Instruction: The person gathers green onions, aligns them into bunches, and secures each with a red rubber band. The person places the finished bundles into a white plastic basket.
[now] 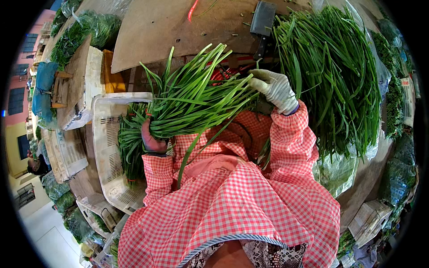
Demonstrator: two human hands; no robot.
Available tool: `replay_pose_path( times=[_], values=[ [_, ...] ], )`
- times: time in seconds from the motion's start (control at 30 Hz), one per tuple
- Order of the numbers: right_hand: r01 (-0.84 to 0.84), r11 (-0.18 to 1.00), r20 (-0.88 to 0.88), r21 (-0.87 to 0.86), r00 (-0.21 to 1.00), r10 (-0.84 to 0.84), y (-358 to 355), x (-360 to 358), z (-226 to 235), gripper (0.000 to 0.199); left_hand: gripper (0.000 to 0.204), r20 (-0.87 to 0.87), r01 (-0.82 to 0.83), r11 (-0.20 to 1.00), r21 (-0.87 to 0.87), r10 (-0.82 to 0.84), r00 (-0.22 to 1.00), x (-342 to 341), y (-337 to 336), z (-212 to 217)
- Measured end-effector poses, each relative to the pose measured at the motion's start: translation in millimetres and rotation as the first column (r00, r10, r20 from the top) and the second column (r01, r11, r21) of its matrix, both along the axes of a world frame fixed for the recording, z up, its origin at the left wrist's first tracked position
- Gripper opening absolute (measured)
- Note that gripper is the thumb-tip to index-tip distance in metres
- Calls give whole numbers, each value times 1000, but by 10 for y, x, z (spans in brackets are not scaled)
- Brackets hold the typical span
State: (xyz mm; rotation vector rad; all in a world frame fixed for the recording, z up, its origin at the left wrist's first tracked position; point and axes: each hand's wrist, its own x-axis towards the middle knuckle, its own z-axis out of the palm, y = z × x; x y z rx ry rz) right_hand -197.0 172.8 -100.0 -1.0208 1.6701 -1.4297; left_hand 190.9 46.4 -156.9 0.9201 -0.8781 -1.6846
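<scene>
A loose bunch of long green garlic chives point(203, 100) lies across my lap, its pale stalk ends pointing up and to the right. My left hand point(153, 139) is closed round the leafy left side of the bunch, next to a red tie. In a whitish knit glove, my right hand point(273, 88) has its fingers drawn together at the right-hand stalk ends, pinching them; a thin green piece shows above the thumb. Beside it on the right is a big heap of garlic chives point(330, 80). Tied bundles point(129, 147) sit in a white plastic crate point(105, 152) at my left.
A cleaver point(262, 18) with a black handle lies on the brown board point(156, 31) ahead, near a red strip point(192, 10). Bagged greens point(100, 29) are at the far left. Clear plastic sheeting point(337, 172) lies under the heap. More crates point(368, 221) stand around.
</scene>
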Motion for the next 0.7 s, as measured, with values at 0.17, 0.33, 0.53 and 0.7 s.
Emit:
replay_pose_path(
  times=[0.17, 0.33, 0.53, 0.7],
  values=[
    [-99, 986, -155, 135, 981, 120, -267, 223, -201, 26, 30, -86, -1, 969, 245, 23, 996, 1, -36, 36],
    [74, 996, 135, 47, 988, -80, -251, 304, -328, 24, 35, -7, -30, 986, 163, 31, 999, 18, -20, -7],
    [193, 979, 233, 64, 951, -202, -234, 312, -252, 22, 38, 261, 73, 945, -320, 14, 965, -4, 31, -73],
    [434, 893, 316, 118, 836, -448, -50, -78, -147, 27, 36, -81, 32, 997, 76, -25, 996, 10, 7, -44]
  ],
)
